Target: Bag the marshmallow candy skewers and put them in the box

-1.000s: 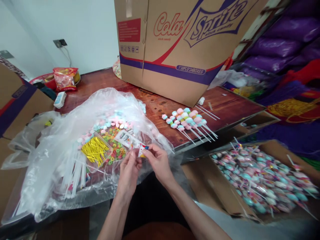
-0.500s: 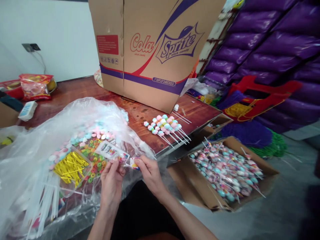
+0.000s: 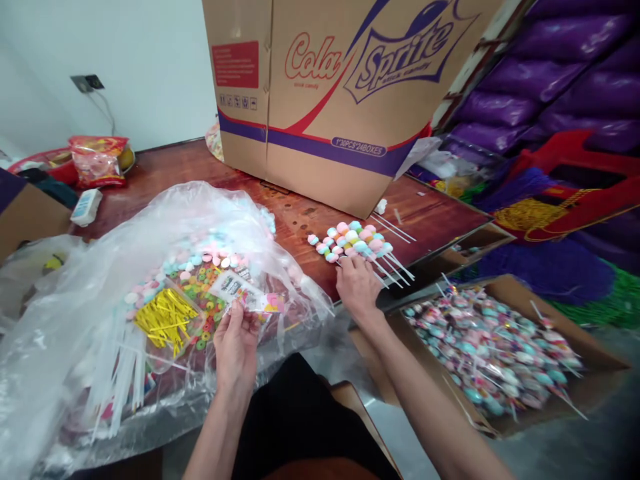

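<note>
My left hand [image 3: 236, 341] pinches a small clear printed bag [image 3: 273, 303] between thumb and fingers, its pink and yellow end pointing right. Behind it, white printed packets [image 3: 233, 287] lie over ring-shaped gummy candies [image 3: 204, 275]. My right hand [image 3: 359, 287] reaches to a pile of marshmallow skewers [image 3: 356, 239] in pastel colours on the table. Its curled fingers are on the nearest skewer, and they partly hide it. White sticks stick out from the pile toward the lower right.
Gold twist ties [image 3: 167, 320] and white sticks [image 3: 117, 380] lie on clear plastic sheeting [image 3: 165, 207]. A big cardboard carton [image 3: 310, 147] stands at the back of the table [image 3: 165, 160]. Down to the right, an open box [image 3: 505, 297] holds many wrapped skewers.
My right hand has let go of the bag and moved right and up to the skewers. My left hand still holds the bag. The view has shifted.
</note>
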Motion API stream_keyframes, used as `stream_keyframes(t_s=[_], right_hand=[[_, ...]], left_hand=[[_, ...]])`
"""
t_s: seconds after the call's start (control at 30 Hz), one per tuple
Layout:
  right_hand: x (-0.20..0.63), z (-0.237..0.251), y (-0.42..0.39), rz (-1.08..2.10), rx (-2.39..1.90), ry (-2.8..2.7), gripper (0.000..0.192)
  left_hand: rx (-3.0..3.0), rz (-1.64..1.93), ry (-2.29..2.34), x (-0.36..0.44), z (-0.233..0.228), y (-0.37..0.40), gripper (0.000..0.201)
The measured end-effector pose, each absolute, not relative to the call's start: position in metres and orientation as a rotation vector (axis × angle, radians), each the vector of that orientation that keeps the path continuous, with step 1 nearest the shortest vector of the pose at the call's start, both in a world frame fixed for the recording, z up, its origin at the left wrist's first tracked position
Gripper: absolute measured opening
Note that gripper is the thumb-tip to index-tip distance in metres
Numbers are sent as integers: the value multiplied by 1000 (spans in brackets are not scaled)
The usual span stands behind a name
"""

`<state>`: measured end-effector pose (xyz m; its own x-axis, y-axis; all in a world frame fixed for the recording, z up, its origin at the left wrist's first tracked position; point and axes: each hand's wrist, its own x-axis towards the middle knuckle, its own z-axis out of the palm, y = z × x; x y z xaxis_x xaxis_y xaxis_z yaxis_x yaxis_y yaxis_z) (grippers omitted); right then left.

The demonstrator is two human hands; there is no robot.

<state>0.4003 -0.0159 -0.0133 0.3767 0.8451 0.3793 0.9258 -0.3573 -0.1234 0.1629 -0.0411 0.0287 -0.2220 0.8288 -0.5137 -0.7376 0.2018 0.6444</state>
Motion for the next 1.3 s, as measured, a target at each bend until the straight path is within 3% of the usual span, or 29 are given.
stream_keyframes(t_s=[0.27,0.47,0.57,0.73,1.0,1.3], right_hand=[[394,-14,-19,-222,-2126,-1431,21],[373,16,-80,476,-1543,-1192,16],[356,31,-110,653,-1407,-1215,12],[345,40,-124,628,-1328,-1323,14],[358,36,-128,698,-1329,-1515,18],[347,42,-126,765,-1370,-1523,21]], left_hand=[[57,1468,1048,154,25,-36,19],[10,1496,1081,151,26,-31,21],[22,1492,1074,153,25,-31,21],[76,1472,1040,153,24,-36,21],[357,1505,995,146,21,-41,40],[542,1395,1010,146,18,-49,34]])
